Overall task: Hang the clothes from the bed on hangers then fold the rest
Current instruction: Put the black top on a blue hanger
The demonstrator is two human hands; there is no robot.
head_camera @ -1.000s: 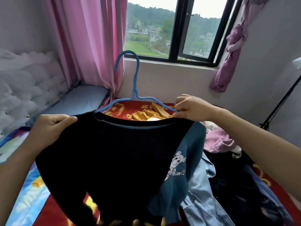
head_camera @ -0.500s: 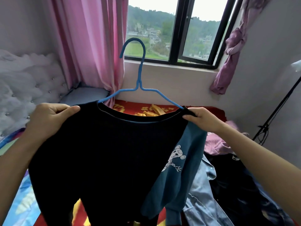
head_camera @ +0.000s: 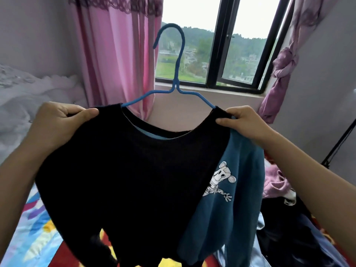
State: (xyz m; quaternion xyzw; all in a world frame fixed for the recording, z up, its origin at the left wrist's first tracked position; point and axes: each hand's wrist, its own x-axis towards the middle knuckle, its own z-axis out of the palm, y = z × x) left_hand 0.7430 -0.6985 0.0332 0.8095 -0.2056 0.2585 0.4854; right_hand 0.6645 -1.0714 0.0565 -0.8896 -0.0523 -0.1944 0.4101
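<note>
Black sweater (head_camera: 123, 170) is hanging near, held up over the bed (head_camera: 28, 237) | left hand (head_camera: 55, 122) and right hand (head_camera: 244, 124) are each pinching a shoulder | advice: keeping both shoulders level, seams centred on the blue hanger (head_camera: 178, 83) | farther: window (head_camera: 215, 54) is facing the hook.

Both forearms were bare up to the edge of the picture; no sleeve was visible on either one. The left hand (head_camera: 57, 122) and the right hand (head_camera: 244, 124) carried no ring, no watch and no bracelet. The fingernails that showed were short and unpainted.
</note>
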